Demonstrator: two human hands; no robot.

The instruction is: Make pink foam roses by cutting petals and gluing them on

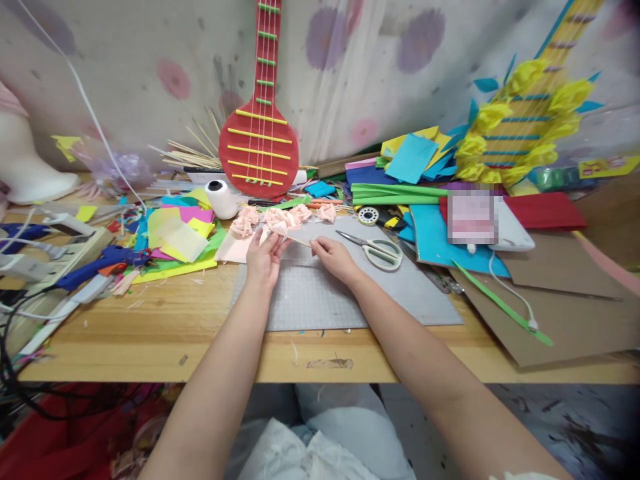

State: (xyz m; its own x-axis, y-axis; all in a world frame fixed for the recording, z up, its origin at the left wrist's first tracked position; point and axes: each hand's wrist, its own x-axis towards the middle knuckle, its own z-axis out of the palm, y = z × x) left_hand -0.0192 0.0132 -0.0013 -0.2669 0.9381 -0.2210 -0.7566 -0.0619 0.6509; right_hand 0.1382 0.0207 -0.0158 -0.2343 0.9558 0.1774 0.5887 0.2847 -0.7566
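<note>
My left hand (266,255) is closed on a small piece of pale pink paper (277,229) above the grey cutting mat (320,300). A thin wooden stick (299,241) runs from that paper to my right hand (333,257), whose fingers pinch its other end. Just beyond my hands sit several crumpled pink paper flowers (244,221). To the left of my left hand lies a flat pale pink sheet (233,248). Scissors (382,255) with light green handles rest on the mat, right of my right hand.
A red paper lute (259,150) stands at the back, with a yellow flowered one (520,133) to the right. A thread spool (221,199), coloured sheets (177,233) and a blue glue gun (103,263) lie left. Cardboard (560,320) overlaps the table's right side.
</note>
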